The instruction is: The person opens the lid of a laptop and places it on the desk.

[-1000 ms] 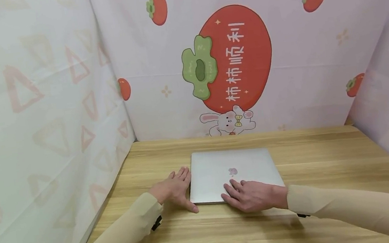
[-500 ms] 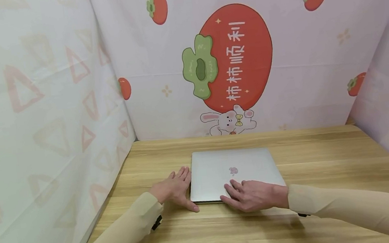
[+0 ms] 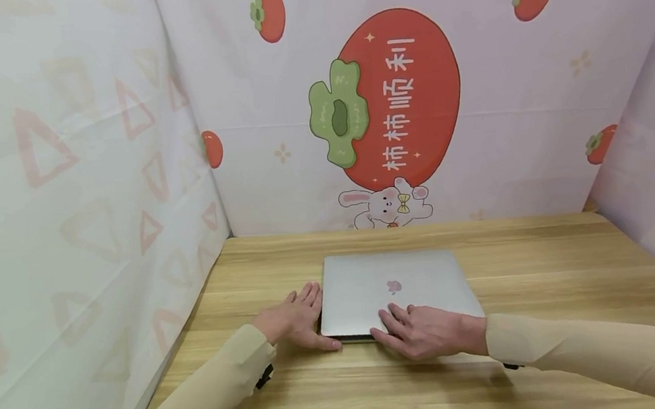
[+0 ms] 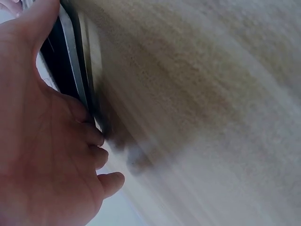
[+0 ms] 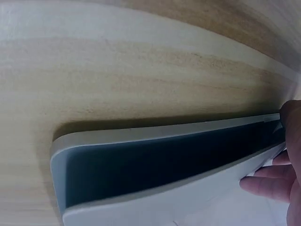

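Laptop lid [image 3: 354, 297] raised slightly; right hand [image 3: 424, 332] pinches it at front; left hand [image 3: 295, 320] outstretched alongside.

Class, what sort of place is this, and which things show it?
Probably a desk screened off as a small booth: a wood-grain tabletop bearing a silver laptop, a persimmon-print backdrop behind it, and a triangle-patterned cloth hanging along the left side.

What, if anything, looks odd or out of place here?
The backdrop hangs sideways: its printed rabbit and writing lie turned on their side. Otherwise nothing stands out; the laptop lid is slightly ajar at the right hand.
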{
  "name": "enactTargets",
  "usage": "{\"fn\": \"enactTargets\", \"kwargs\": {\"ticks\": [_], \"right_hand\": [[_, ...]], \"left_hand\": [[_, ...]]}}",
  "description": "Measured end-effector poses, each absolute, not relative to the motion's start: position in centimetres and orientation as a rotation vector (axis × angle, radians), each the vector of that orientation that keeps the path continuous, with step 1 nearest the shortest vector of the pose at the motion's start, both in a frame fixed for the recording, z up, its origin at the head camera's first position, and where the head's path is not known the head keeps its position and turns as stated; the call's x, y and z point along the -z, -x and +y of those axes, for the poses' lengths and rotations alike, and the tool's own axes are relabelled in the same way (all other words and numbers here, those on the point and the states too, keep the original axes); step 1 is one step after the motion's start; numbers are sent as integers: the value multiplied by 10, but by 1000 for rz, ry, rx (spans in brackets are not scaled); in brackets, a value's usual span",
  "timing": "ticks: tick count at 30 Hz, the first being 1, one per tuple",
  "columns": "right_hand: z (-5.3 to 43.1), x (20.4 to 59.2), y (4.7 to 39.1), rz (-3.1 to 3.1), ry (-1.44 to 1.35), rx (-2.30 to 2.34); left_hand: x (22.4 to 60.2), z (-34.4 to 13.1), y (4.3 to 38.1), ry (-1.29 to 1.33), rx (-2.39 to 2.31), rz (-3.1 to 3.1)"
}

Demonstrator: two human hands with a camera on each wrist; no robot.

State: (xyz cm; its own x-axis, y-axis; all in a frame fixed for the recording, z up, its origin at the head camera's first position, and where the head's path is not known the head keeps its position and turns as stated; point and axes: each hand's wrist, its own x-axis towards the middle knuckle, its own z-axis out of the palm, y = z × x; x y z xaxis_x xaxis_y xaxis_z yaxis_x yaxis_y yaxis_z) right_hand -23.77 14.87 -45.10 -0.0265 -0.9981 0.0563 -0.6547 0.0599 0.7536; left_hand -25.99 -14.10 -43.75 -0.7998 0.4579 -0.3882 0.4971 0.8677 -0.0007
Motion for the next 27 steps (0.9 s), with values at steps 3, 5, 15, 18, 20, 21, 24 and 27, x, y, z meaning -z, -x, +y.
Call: {"fn": "enactTargets", "kwargs": {"ticks": [3,5,15,18,20,21,24,27], "right_hand": [[149,452,237,-1748,-1646,710],[149,452,237,-1744,-1636,699],[150,456,239,-1653,-1567,645],[151,456,239,-1656,-1566,639],[152,454,238,-1676,-1567,638],[152,454,238,-1683,-1567,639],[153,453,238,-1698,-1567,645],[153,453,238,-1695,-1568,650]], "left_hand": [[438,-140,260,-710,153,2661],[438,-140,260,-710,154,2666],[437,-137,263,-737,153,2694],[435,-137,263,-746,158,2689],[435,-137,263,-753,158,2688],[435,-137,264,-758,159,2689],[436,-137,264,-771,164,2692],[438,-139,264,-773,179,2689]]}}
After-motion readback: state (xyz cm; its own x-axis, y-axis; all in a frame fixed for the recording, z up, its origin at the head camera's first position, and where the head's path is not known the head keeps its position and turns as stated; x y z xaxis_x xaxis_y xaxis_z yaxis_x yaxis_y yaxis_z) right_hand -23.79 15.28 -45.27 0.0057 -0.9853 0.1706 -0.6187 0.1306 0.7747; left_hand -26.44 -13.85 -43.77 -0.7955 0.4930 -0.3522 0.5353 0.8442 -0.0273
